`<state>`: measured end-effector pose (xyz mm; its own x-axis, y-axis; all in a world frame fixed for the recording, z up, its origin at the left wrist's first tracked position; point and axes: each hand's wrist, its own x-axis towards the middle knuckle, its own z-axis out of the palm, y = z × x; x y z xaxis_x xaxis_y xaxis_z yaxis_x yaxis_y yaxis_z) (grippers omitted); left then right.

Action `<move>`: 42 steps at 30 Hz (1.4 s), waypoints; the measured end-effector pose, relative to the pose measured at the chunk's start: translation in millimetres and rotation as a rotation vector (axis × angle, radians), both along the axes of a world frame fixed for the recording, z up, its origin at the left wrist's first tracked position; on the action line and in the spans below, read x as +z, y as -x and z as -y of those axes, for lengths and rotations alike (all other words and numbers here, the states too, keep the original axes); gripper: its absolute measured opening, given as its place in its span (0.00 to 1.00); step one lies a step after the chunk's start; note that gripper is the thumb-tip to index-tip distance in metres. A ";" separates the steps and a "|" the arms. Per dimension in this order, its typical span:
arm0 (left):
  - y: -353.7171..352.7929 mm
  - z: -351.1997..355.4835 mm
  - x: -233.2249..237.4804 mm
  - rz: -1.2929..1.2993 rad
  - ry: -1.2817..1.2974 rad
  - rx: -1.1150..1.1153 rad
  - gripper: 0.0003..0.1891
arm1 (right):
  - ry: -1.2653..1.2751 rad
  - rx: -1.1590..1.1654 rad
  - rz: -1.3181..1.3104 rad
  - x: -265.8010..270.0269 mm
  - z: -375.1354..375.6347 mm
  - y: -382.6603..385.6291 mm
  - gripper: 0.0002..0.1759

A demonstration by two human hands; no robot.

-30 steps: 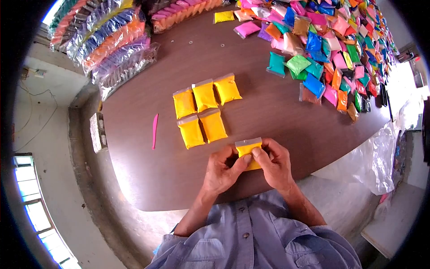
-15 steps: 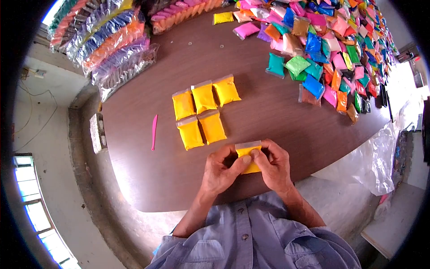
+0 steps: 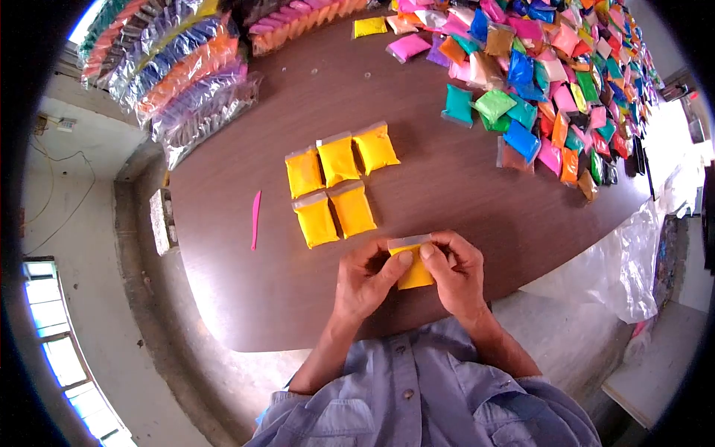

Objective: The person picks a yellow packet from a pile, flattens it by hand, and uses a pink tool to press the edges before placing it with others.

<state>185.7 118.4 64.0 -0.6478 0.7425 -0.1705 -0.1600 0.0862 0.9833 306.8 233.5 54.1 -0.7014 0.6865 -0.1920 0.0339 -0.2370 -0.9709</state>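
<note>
Your left hand and right hand, fingers closed, pinch the small yellow plastic packet by its clear top, seemingly sealing it; next it needs a flat spot beside the rows of matching yellow packets at eleven o'clock.

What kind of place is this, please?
Probably a small packing workshop: a heap of coloured packets covers the far right of the table, bundled packs lie at its left, and the left hand and right hand hold a yellow packet.

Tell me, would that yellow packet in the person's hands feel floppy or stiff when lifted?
Probably soft yet plump: the yellow packet bulges like the five packets lying flat on the table. Likely light: the left hand and right hand hold it by fingertips alone. Flat-sided, so unlikely to roll.
</note>
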 end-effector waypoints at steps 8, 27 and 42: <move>0.3 1.9 -12.8 -0.074 0.016 0.046 0.10 | -0.125 -0.014 0.089 -5.7 0.1 -0.7 0.10; 95.0 73.0 18.6 -0.982 0.541 0.517 0.10 | -1.016 -0.069 0.255 -9.6 -24.2 -13.1 0.15; 155.1 94.2 -5.4 -1.274 0.831 0.333 0.04 | -1.062 0.149 0.225 1.0 -15.8 -22.6 0.25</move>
